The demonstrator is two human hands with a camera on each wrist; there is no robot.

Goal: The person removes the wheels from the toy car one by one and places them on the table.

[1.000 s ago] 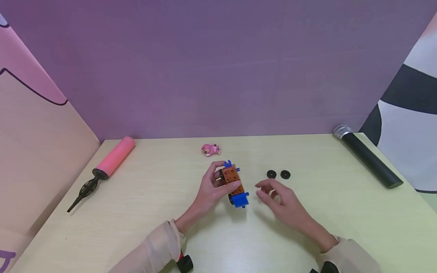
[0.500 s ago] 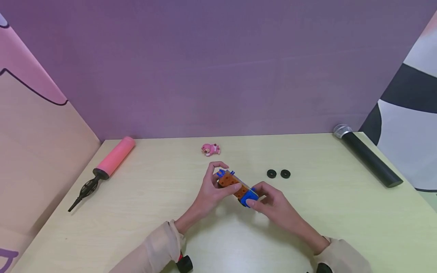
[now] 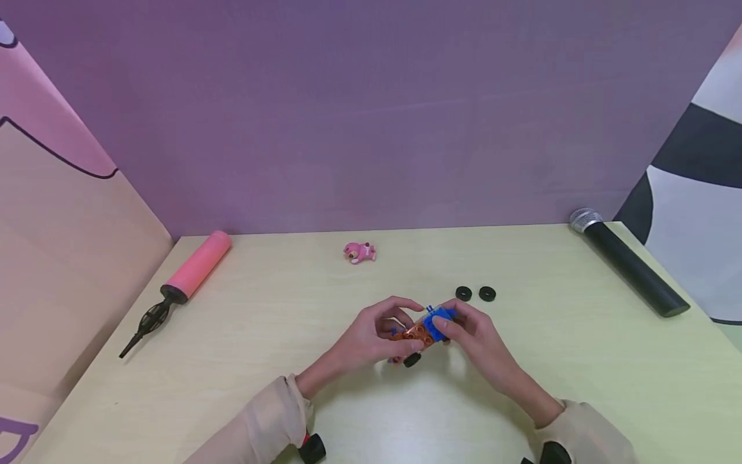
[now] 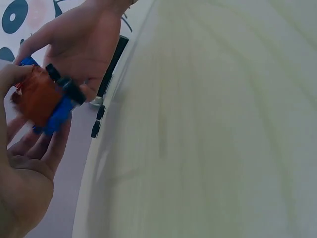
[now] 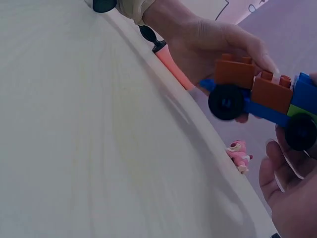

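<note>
Both hands hold a toy block car [image 3: 418, 332] above the table [image 3: 232, 348]. It has orange bricks, a blue brick [image 3: 436, 324] at one end, a blue base and black wheels. A thin green piece [image 5: 303, 115] shows under the blue brick in the right wrist view. My left hand [image 3: 371, 336] grips the orange part, thumb on the near side. My right hand [image 3: 481, 341] pinches the blue end between thumb and fingers, which partly hide it. Two loose black rings [image 3: 464, 293], like small tyres, lie just beyond the right hand.
A pink bear figure [image 3: 360, 252] lies at the back of the table. The pink balloon pump [image 3: 199, 264] rests along the left side, and a black microphone [image 3: 632, 267] lies at the right edge. A purple wall [image 3: 371, 116] rises behind.
My right hand has come in from the right and taken hold of the blue end. The toy car has turned, its blue end swinging from near me to the far right.
</note>
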